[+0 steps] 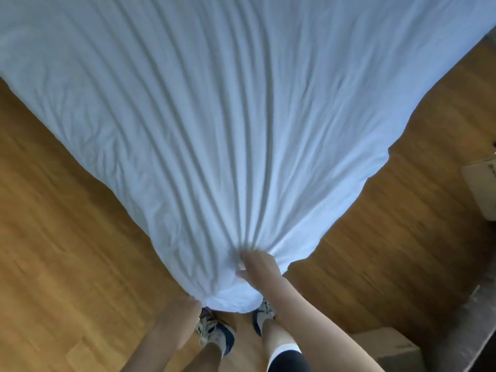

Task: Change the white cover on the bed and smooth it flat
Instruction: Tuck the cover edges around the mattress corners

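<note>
The white cover point(220, 116) spreads out from me and fills the upper view, with long folds fanning toward its near end. My right hand point(259, 269) grips a bunch of the cover at that near end, where the folds meet. My left forearm reaches the cover's lower left edge, and my left hand point(192, 302) is mostly hidden under the cloth there; its fingers cannot be seen. The bed itself is covered by the cloth.
Wooden floor point(59, 237) shows on both sides of the cover. My feet in sneakers point(214, 334) stand just below the cover's end. A cardboard box point(389, 347) sits at the lower right and another box point(480, 183) at the right edge.
</note>
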`<action>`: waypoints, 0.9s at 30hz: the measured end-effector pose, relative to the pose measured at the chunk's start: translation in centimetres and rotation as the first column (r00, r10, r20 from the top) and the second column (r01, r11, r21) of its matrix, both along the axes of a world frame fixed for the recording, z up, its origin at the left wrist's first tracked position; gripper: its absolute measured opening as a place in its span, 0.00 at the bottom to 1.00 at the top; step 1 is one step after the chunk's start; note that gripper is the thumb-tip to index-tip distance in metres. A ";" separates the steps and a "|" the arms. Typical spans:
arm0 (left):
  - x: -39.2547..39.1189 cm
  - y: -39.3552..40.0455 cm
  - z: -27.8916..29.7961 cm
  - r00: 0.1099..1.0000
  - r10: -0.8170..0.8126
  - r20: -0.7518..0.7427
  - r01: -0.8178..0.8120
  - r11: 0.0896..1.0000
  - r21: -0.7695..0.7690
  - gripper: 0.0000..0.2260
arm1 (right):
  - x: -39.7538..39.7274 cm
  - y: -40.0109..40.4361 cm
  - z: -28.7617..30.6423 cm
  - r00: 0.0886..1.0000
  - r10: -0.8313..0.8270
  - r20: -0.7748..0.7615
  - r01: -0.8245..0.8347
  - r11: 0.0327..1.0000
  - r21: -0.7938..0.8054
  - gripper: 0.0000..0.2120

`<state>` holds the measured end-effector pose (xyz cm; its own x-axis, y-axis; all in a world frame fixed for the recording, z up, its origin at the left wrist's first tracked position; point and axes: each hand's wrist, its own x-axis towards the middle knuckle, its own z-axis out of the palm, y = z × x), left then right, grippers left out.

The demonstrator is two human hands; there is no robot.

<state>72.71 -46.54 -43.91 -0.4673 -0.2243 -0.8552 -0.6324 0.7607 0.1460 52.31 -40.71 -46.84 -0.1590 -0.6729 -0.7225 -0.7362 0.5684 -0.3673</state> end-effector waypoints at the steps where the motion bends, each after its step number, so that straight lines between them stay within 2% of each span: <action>1: 0.9 0.0 0.6 0.992 0.125 -0.006 -0.125 0.992 -0.001 0.06 | 0.5 0.4 0.2 0.997 -0.024 -0.079 0.014 0.993 -0.119 0.16; 3: 2.3 0.3 2.4 0.933 0.360 0.005 -0.360 0.933 0.000 0.10 | 1.6 2.3 1.1 0.970 -0.019 -0.244 -0.049 0.962 -0.269 0.27; 4: 3.0 0.2 3.2 0.891 0.455 -0.003 -0.455 0.891 0.012 0.10 | 2.2 3.4 1.5 0.965 0.019 -0.260 -0.083 0.967 -0.241 0.32; 6: 4.7 0.0 5.3 0.857 0.515 0.012 -0.515 0.856 0.048 0.10 | 3.5 5.7 1.8 0.975 0.174 -0.141 -0.170 0.985 0.036 0.39; 7: 5.8 -0.4 6.2 0.848 0.528 0.033 -0.529 0.846 0.068 0.11 | 4.1 6.1 2.4 0.976 0.210 -0.057 -0.194 0.959 0.208 0.40; 9: 8.1 -1.7 8.0 0.850 0.523 0.055 -0.526 0.841 0.125 0.11 | 5.4 5.5 4.6 0.994 0.109 0.032 -0.112 0.907 0.405 0.35; 11: 10.0 -3.9 10.1 0.856 0.514 0.056 -0.516 0.842 0.157 0.09 | 7.2 3.2 7.7 0.997 -0.005 0.071 -0.031 0.868 0.496 0.27; 14: 14.2 -7.8 13.0 0.874 0.484 -0.046 -0.477 0.872 0.110 0.09 | 11.0 -1.0 12.2 1.000 -0.014 0.005 0.010 0.889 0.459 0.22; 18: 21.4 -15.3 17.0 0.895 0.427 -0.126 -0.428 0.904 0.022 0.10 | 18.5 -8.8 17.5 0.986 -0.153 -0.061 0.164 0.930 0.328 0.21; 22: 29.3 -22.2 20.8 0.842 0.501 -0.198 -0.517 0.855 -0.034 0.10 | 26.0 -17.9 22.9 0.981 -0.195 0.025 0.183 0.952 0.245 0.19; 27: 37.0 -29.8 22.2 0.820 0.539 -0.194 -0.557 0.829 -0.052 0.11 | 33.0 -27.9 25.7 0.989 -0.098 0.114 0.084 0.988 0.127 0.20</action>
<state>109.70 -76.31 -21.76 -0.3716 -0.5666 -0.7355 -0.9228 0.3119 0.2260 85.36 -68.59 -21.16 -0.1234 -0.5656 -0.8154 -0.6345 0.6767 -0.3734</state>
